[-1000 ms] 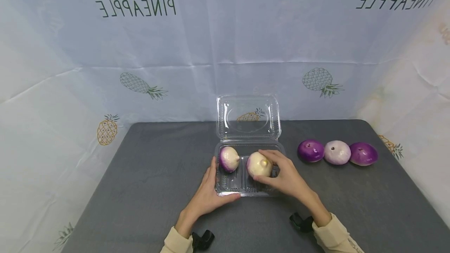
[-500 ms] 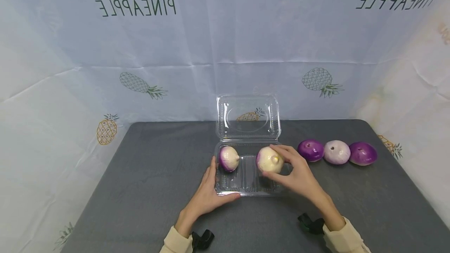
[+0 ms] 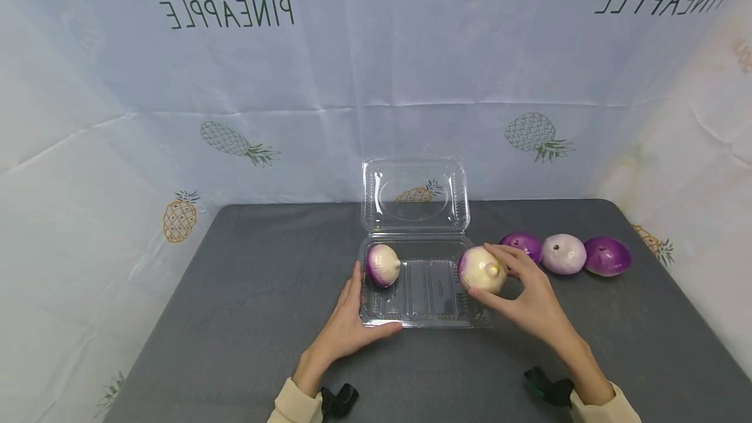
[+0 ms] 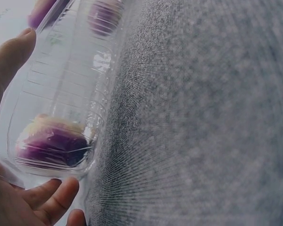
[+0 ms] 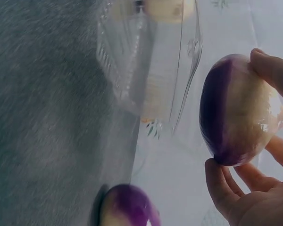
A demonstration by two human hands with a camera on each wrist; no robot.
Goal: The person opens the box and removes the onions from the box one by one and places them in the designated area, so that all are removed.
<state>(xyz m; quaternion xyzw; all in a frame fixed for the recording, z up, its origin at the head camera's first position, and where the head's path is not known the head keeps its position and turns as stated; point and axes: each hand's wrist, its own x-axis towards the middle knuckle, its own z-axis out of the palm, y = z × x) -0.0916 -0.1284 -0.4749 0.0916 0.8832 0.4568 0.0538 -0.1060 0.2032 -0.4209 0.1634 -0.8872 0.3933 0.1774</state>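
Pale cloth [image 3: 405,70], printed with pineapples and mirrored lettering, hung behind a dark grey desk [image 3: 264,260]. Over the desk, the right hand [image 3: 529,296] had its grip pinched round a cream-and-purple onion [image 3: 482,271], thumb and fingers on opposite sides, the pointed tip turned toward the palm. This onion was above the right edge of a clear plastic box [image 3: 429,326]; the right wrist view showed it apart from the wall. Its skin shone, so it would probably be slippery; it looked firm, and a hold across its widest part seemed safest. Its weight could not be told.

The left hand [image 3: 349,328] had its grip spread at the box's near left corner, fingers along the left wall, thumb at the near rim. That thin box looked light and easily bent, best steadied there by the rim. Inside, at the left, lay a second onion [image 3: 383,266]; at the far edge the lid [image 3: 415,196] stood raised. Farther right came a row: a purple onion [image 3: 526,241] partly hidden by the fingers, a white onion [image 3: 563,254] and an end onion [image 3: 608,256].
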